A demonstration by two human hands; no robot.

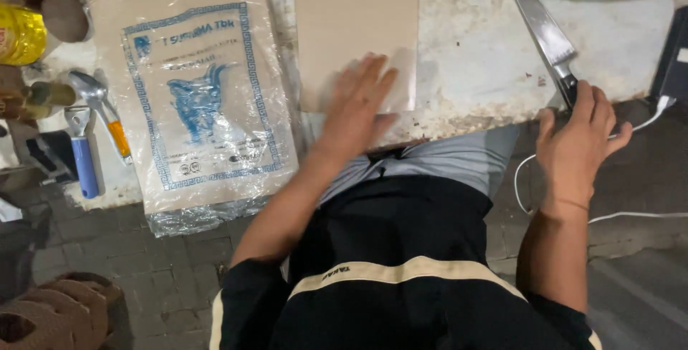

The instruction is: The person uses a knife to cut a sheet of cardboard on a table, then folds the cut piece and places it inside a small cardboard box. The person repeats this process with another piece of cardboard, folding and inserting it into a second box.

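Far left: a yellow bottle [20,33] at the frame edge, and near it a metal spoon [92,90] beside a blue-handled tool [84,156], both lying on the worn worktop [487,56], probably set aside within easy reach.

Next right: a plastic-wrapped pack of brown paper [195,99] with a blue printed design, lying flat with its near end hanging over the table edge, wrap glinting and seemingly unopened.

Centre: a pale tan sheet [356,27] spread flat on the worktop, running from the far edge toward the near one. Left hand [356,110] laid palm down on the sheet's near right corner, fingers spread and straight, gripping nothing; looks like pressing to keep the sheet from sliding or curling. Near rim of the table just under the wrist.

Right: a large kitchen knife [542,29], blade pointing far and left, lying low over the stained surface, well apart from the sheet. Right hand [577,138] closed round the dark handle at the table's near right edge, index finger stretched along the top, likely for control of the blade. Cutting edge angled away from the left hand, a safe gap between them.

Far right, below the table: a white cable [631,215] trailing across the paved floor.
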